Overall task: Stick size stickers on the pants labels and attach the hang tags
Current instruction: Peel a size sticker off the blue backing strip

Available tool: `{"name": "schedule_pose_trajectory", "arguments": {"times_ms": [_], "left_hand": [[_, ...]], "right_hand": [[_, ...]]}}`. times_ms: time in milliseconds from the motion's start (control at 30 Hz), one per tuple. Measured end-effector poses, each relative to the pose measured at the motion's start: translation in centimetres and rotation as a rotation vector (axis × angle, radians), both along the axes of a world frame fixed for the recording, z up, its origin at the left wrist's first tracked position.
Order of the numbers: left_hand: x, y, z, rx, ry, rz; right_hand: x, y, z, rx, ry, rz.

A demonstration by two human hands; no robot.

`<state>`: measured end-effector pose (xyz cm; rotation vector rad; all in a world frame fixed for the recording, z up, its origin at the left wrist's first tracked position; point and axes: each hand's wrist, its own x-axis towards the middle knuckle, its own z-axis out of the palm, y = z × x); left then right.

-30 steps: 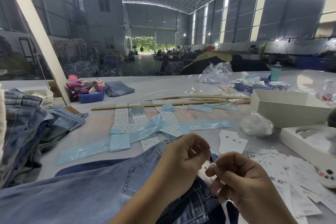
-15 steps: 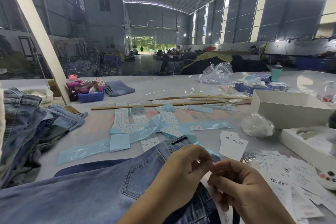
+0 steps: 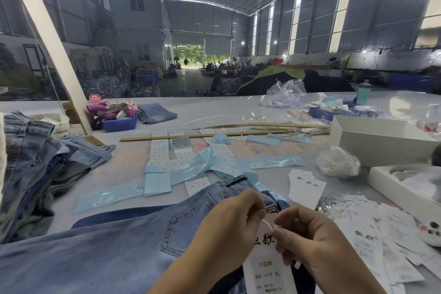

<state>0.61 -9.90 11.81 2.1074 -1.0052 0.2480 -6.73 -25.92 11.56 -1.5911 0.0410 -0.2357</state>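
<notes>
Light blue jeans (image 3: 114,246) lie flat in front of me, waistband toward the right. Over the waistband, my left hand (image 3: 229,224) and my right hand (image 3: 307,238) pinch a thin white string (image 3: 267,223) between their fingertips. A white hang tag (image 3: 267,267) with black characters and "1103#" hangs below the string between both hands. Sheets of size stickers (image 3: 164,153) on blue backing strips lie in the middle of the table. More hang tags (image 3: 306,186) are stacked to the right.
A pile of folded jeans (image 3: 35,164) fills the left side. White boxes (image 3: 381,143) stand at the right, with loose tags (image 3: 391,241) and a bundle of strings (image 3: 334,205) beside them. A long wooden stick (image 3: 202,136) and a blue bin (image 3: 119,124) lie farther back.
My hands came together over the waistband and shifted slightly down. The hang tag, mostly hidden before, now hangs in plain sight between them.
</notes>
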Motion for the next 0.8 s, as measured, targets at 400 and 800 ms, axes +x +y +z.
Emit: {"name": "schedule_pose_trajectory", "arguments": {"times_ms": [400,800], "left_hand": [[0.4,0.8,0.2,-0.062,0.189,-0.056],[0.3,1.2,0.6,-0.07,0.312,-0.106]], "right_hand": [[-0.4,1.9,-0.3,-0.088,0.147,0.048],[-0.2,3.3,-2.0,-0.446,-0.067,-0.369]]}}
